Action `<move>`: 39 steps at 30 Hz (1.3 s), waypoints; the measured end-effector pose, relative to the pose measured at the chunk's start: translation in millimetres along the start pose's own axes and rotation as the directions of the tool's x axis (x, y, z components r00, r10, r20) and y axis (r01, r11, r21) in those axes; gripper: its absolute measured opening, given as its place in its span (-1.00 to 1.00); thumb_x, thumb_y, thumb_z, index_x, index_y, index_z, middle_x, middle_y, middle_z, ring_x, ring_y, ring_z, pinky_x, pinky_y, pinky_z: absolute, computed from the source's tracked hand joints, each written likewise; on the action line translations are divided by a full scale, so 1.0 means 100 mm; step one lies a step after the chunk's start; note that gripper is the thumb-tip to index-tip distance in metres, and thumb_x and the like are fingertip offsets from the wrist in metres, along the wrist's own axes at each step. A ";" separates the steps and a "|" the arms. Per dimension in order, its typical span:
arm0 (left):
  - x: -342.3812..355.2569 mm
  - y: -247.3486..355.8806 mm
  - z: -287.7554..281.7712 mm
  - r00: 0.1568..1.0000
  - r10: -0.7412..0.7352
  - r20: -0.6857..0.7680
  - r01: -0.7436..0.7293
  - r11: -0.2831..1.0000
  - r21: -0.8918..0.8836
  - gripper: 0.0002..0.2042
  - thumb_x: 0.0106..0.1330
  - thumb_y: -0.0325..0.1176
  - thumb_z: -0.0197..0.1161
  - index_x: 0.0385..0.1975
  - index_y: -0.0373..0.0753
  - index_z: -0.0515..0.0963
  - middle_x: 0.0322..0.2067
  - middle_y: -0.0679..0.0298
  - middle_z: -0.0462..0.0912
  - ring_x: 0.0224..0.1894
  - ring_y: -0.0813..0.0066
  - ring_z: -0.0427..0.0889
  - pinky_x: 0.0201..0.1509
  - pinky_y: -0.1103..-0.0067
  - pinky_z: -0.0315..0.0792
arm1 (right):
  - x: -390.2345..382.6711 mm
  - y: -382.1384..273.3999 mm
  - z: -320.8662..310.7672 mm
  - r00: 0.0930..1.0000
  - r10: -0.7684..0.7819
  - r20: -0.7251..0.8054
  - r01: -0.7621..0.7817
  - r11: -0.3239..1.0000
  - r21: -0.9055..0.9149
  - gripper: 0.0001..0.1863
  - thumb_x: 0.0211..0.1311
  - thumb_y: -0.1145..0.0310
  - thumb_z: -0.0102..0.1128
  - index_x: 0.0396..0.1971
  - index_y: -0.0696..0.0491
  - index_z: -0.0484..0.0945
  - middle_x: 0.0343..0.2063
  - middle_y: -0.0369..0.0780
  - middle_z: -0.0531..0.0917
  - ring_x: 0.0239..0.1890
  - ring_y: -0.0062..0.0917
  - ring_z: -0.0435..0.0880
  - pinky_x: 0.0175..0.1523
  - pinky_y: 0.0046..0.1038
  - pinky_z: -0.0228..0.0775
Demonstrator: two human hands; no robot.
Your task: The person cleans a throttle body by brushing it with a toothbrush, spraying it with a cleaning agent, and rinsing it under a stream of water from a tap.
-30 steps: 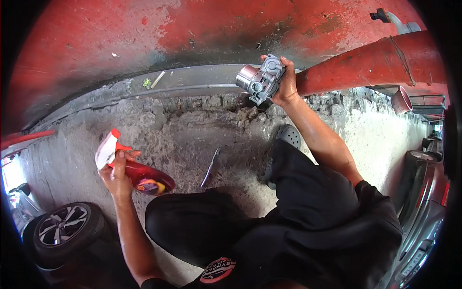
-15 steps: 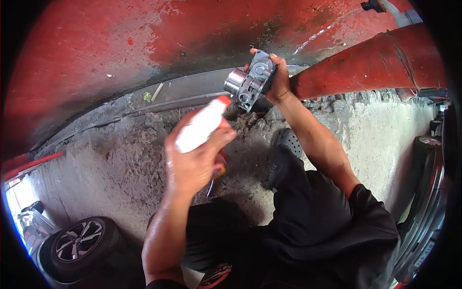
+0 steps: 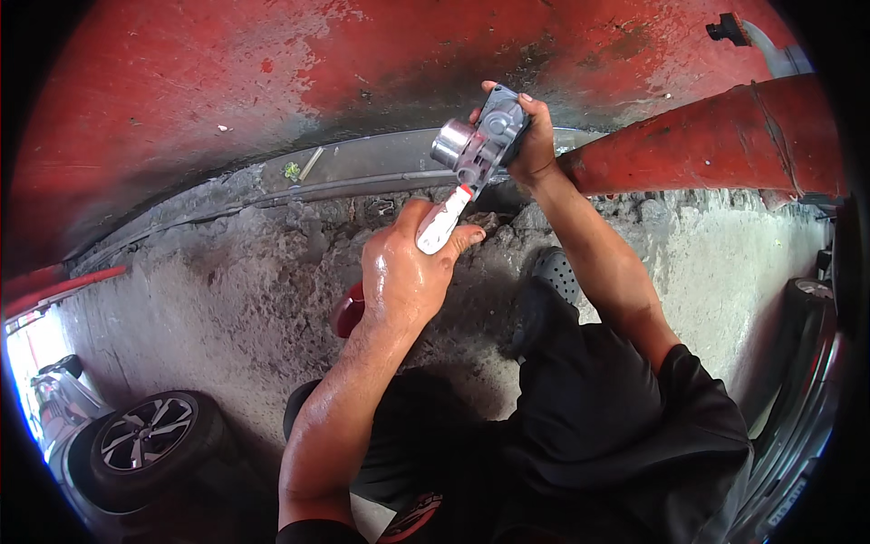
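Spray bottle (image 3: pixel 442 223) in the left hand (image 3: pixel 405 270), throttle body (image 3: pixel 485 136) in the right hand (image 3: pixel 533 138).
The left hand is wrapped round the bottle below its white trigger head, thumb out to the right, with the red base showing beyond the wrist; the red nozzle points at the throttle body's lower end, though whether they touch cannot be told. The right hand grips the throttle body from the right, fingertips showing at its far side and its shiny cylinder facing left, held up over the far edge of the concrete floor (image 3: pixel 208 295), before the red wall (image 3: pixel 217 68) and beside a thick red pipe (image 3: pixel 689 136). A grey clog (image 3: pixel 555 272) is on the floor below; a spoked wheel (image 3: pixel 145 435) is toward its near left corner.
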State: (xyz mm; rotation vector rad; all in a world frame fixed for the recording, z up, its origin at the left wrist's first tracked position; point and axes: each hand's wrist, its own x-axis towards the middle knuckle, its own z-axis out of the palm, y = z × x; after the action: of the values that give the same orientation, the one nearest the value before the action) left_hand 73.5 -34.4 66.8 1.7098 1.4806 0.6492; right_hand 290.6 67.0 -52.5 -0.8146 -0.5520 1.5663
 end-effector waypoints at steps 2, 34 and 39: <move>-0.07 0.00 0.03 1.000 0.006 -0.029 -0.006 1.000 -0.017 -0.59 0.04 -0.11 0.51 -0.32 -0.28 0.51 -0.44 0.03 0.65 -0.32 -0.02 0.67 -0.30 0.29 0.50 | 0.01 0.02 -0.01 1.000 0.004 0.009 -0.004 0.999 0.034 -0.37 0.22 -0.07 -0.13 0.12 0.08 0.44 -0.32 -0.07 0.66 -0.31 -0.34 0.66 -0.12 -0.28 0.52; 0.11 0.12 -0.32 0.996 -0.062 0.068 0.085 0.901 -0.426 -0.70 0.14 -0.37 0.49 -0.22 -0.36 0.57 -0.42 0.34 0.65 -0.39 0.69 0.48 -0.27 0.63 0.41 | -0.13 -0.27 0.32 0.903 0.148 0.403 -0.192 0.979 0.073 -0.17 -0.02 0.00 0.12 0.24 0.20 0.29 -0.17 0.00 0.59 -0.15 -0.23 0.64 0.02 -0.25 0.49; 0.14 0.14 -0.33 0.980 -0.193 -0.055 0.153 0.896 -0.418 -0.66 0.14 -0.33 0.49 -0.17 -0.36 0.57 -0.40 0.30 0.67 -0.39 0.69 0.51 -0.27 0.62 0.43 | -0.15 -0.28 0.44 0.901 0.179 0.394 -0.158 0.984 -0.084 -0.15 -0.05 -0.01 0.16 0.22 0.23 0.32 -0.19 0.02 0.60 -0.17 -0.24 0.65 0.02 -0.28 0.50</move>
State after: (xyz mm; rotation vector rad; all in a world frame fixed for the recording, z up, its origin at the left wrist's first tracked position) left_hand 58.9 -13.7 95.5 1.2226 1.4194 0.8858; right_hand 275.4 61.7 -0.8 -0.5883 -0.8377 1.9035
